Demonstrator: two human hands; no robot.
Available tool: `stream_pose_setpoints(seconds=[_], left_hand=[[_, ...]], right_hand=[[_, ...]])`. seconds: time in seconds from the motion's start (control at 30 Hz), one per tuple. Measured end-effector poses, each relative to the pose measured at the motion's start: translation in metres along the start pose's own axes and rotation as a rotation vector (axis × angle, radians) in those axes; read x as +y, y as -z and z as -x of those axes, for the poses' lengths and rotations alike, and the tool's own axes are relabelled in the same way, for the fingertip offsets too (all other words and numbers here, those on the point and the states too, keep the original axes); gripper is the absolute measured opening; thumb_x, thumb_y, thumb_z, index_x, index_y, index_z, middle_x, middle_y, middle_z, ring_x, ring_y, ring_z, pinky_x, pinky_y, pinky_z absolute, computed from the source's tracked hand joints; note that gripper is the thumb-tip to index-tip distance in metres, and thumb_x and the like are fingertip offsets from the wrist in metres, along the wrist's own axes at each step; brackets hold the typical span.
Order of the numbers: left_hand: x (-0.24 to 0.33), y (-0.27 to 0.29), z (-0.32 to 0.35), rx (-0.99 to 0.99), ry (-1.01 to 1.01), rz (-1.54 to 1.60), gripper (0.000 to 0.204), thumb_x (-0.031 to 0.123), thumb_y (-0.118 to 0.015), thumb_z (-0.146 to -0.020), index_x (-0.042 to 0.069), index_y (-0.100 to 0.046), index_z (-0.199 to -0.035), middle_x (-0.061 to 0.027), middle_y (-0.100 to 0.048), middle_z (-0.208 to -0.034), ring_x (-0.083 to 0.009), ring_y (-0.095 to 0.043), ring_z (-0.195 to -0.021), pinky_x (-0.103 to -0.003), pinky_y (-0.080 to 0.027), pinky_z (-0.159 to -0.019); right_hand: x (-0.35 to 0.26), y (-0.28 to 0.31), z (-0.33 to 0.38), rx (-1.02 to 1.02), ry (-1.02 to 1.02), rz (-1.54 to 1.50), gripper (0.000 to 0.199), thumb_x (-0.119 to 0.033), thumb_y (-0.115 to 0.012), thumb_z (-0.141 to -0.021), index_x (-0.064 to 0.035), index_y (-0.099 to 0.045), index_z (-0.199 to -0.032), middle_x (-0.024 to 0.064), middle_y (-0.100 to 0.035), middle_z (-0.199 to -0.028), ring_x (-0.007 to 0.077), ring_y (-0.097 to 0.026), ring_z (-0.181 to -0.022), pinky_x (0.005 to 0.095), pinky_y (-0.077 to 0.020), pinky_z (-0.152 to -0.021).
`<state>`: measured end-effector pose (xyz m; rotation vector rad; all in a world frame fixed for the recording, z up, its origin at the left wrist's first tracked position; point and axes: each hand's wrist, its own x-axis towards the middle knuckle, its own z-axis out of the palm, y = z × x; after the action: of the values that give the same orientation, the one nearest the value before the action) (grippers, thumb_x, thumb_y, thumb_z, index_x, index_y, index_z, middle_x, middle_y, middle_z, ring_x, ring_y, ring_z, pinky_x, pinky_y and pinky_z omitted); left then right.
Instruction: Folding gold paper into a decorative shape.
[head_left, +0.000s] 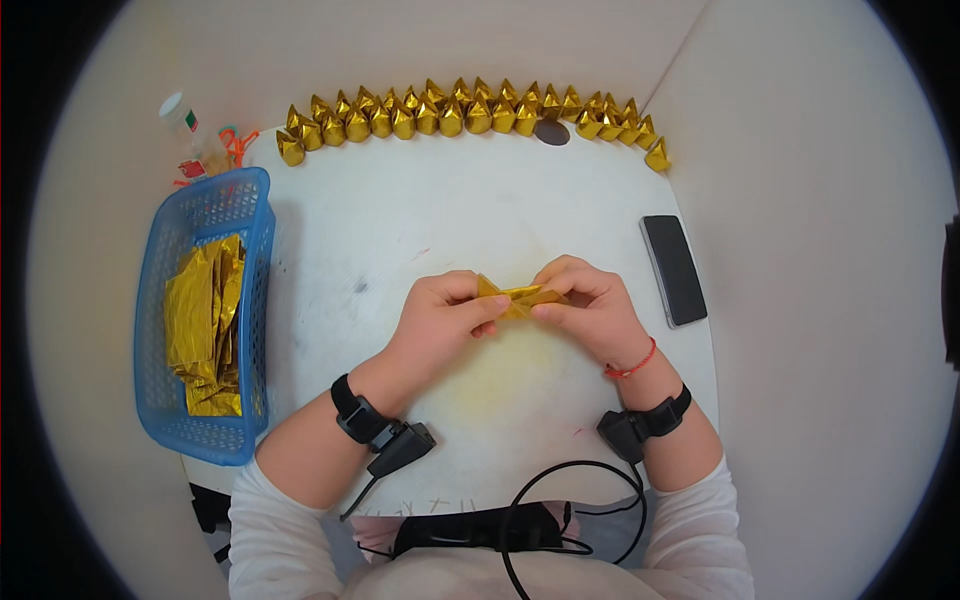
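One gold foil piece (pixel 522 293) is grasped by the fingers (pixel 483 308) of the left hand (pixel 438 310) and the right hand (pixel 600 308), above the surface (pixel 390 225), right of one blue basket (pixel 256 300). Inside the basket, gold sheets (pixel 193 315) are stacked, too overlapped to count. Beyond it, rightward, over two dozen folded gold shapes (pixel 451 119) are lined up; far to its right, one phone (pixel 674 270) is laid.
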<state>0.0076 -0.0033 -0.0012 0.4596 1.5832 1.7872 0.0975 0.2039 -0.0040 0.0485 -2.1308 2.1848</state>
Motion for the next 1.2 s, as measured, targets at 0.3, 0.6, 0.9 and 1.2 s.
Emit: stream_pose_setpoints(seconds=[0.3, 0.6, 0.9, 1.2], left_hand=[[-0.001, 0.001, -0.004, 0.089, 0.087, 0.218, 0.012, 0.012, -0.064, -0.094, 0.001, -0.067, -0.089, -0.0034, -0.064, -0.077, -0.0087, -0.056, -0.064, -0.022, -0.045, -0.061], [0.001, -0.004, 0.001, 0.012, -0.001, -0.027, 0.012, 0.01, -0.064, -0.094, -0.001, -0.066, -0.088, -0.0023, -0.063, -0.073, -0.0074, -0.057, -0.066, -0.022, -0.046, -0.062], [0.002, -0.003, 0.002, -0.097, 0.06, 0.051, 0.009, 0.008, -0.066, -0.092, -0.001, -0.066, -0.088, -0.0025, -0.064, -0.079, -0.0082, -0.058, -0.065, -0.023, -0.048, -0.062], [0.005, -0.01, 0.004, -0.062, 0.091, 0.017, 0.013, 0.005, -0.069, -0.088, -0.001, -0.063, -0.098, -0.0033, -0.066, -0.077, -0.0077, -0.064, -0.066, -0.021, -0.049, -0.059]], right_hand=[[-0.008, -0.01, -0.002, 0.007, 0.31, 0.382, 0.024, 0.011, -0.066, -0.07, -0.0066, -0.073, -0.085, 0.0101, -0.056, -0.119, 0.0204, -0.057, -0.108, 0.0302, -0.049, -0.088], [-0.003, -0.009, 0.001, 0.142, 0.191, 0.204, 0.012, 0.003, -0.073, -0.078, -0.0028, -0.069, -0.087, 0.008, -0.059, -0.111, 0.0159, -0.059, -0.099, 0.0287, -0.0501, -0.084], [-0.007, -0.011, 0.002, 0.206, 0.043, 0.007, 0.014, 0.004, -0.073, -0.079, -0.0016, -0.062, -0.086, 0.0045, -0.059, -0.101, 0.0106, -0.058, -0.09, 0.0248, -0.0497, -0.08], [-0.01, -0.022, 0.001, 0.258, -0.096, -0.328, 0.028, 0.004, -0.069, -0.083, 0.0004, -0.057, -0.107, 0.0058, -0.06, -0.105, 0.0119, -0.06, -0.097, 0.0276, -0.0511, -0.085]])
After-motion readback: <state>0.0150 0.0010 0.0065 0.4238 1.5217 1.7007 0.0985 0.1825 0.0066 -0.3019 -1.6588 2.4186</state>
